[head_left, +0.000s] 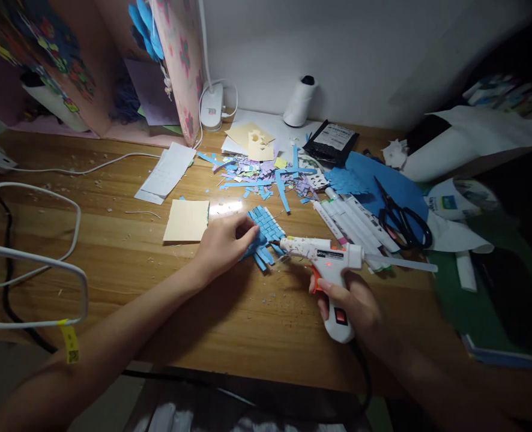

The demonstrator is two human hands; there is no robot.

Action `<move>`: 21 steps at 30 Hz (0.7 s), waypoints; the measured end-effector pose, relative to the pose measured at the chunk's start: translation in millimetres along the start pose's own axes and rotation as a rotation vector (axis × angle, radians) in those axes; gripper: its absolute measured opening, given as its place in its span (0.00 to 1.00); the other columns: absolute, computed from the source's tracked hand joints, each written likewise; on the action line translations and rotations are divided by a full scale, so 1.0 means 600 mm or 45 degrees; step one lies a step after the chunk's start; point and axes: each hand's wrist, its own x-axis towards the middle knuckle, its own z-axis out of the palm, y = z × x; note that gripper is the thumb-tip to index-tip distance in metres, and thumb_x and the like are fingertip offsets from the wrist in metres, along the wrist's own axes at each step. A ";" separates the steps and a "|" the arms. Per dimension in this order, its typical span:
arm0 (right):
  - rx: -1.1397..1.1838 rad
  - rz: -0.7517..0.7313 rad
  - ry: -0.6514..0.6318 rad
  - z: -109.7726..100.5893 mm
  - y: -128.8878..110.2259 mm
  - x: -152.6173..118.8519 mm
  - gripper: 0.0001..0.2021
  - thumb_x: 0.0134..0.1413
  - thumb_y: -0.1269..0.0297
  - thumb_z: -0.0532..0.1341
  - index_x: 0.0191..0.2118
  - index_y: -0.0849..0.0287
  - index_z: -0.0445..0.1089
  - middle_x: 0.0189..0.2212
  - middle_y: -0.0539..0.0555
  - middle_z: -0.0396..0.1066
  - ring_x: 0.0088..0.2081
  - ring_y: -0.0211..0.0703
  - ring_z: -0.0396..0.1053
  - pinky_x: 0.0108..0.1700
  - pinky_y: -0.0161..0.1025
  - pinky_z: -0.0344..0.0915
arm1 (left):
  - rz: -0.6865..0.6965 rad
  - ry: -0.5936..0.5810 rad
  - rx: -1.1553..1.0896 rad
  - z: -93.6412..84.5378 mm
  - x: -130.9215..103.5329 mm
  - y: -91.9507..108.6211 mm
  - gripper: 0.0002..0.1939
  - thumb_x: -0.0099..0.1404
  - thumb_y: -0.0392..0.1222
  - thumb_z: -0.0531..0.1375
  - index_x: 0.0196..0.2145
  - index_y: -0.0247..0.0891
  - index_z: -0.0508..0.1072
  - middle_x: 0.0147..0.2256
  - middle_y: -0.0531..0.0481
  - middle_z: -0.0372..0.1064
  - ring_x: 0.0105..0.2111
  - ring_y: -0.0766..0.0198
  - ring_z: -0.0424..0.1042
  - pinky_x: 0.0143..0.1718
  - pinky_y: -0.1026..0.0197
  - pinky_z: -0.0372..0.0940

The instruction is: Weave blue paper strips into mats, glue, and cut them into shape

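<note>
A black cord [362, 363] crosses the desk's [230, 336] front edge, right of its middle; open wood dotted with crumbs runs from that edge back to both hands. The right hand [358, 300] is wrapped around a glue gun [338, 257], fingers at the trigger [316, 280]. The gun's long axis lies nearly parallel to the front edge, nozzle [275, 242] pointing left, glue stick [401, 263] jutting right. The left hand [223, 239] pinches a blue weave [266, 222] near mid-desk, loose strips toward the front edge; whether the nozzle touches it is unclear. Left of that hand sits a yellow card [186, 221], with open wood toward the left edge. Markers [353, 221] and scissors [399, 216] crowd the right; scraps [252, 171] spread toward the back edge.
</note>
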 end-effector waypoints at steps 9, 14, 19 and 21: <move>-0.016 0.028 -0.071 0.002 0.015 0.012 0.14 0.52 0.52 0.55 0.29 0.60 0.63 0.14 0.46 0.63 0.17 0.34 0.59 0.19 0.32 0.54 | 0.037 -0.019 0.133 0.000 -0.004 0.001 0.07 0.64 0.41 0.55 0.32 0.38 0.70 0.30 0.52 0.72 0.30 0.66 0.68 0.30 0.63 0.59; 0.033 0.101 -0.085 0.005 0.017 0.013 0.15 0.52 0.52 0.55 0.27 0.60 0.63 0.14 0.46 0.62 0.17 0.34 0.59 0.20 0.32 0.55 | 0.035 -0.013 0.157 -0.001 -0.005 0.002 0.06 0.64 0.41 0.55 0.32 0.39 0.70 0.31 0.52 0.72 0.29 0.66 0.68 0.29 0.63 0.58; 0.045 0.095 -0.055 0.008 0.011 0.011 0.16 0.51 0.51 0.55 0.25 0.60 0.62 0.14 0.46 0.62 0.17 0.33 0.59 0.20 0.31 0.55 | 0.044 -0.011 0.170 0.000 -0.005 0.004 0.06 0.64 0.41 0.55 0.32 0.39 0.70 0.31 0.52 0.72 0.29 0.66 0.68 0.29 0.63 0.58; 0.051 0.099 -0.057 0.008 0.010 0.011 0.16 0.51 0.51 0.55 0.25 0.59 0.61 0.13 0.46 0.62 0.17 0.33 0.59 0.20 0.31 0.55 | 0.042 -0.011 0.172 0.000 -0.004 0.005 0.06 0.64 0.41 0.55 0.32 0.39 0.70 0.31 0.52 0.72 0.29 0.66 0.68 0.29 0.63 0.58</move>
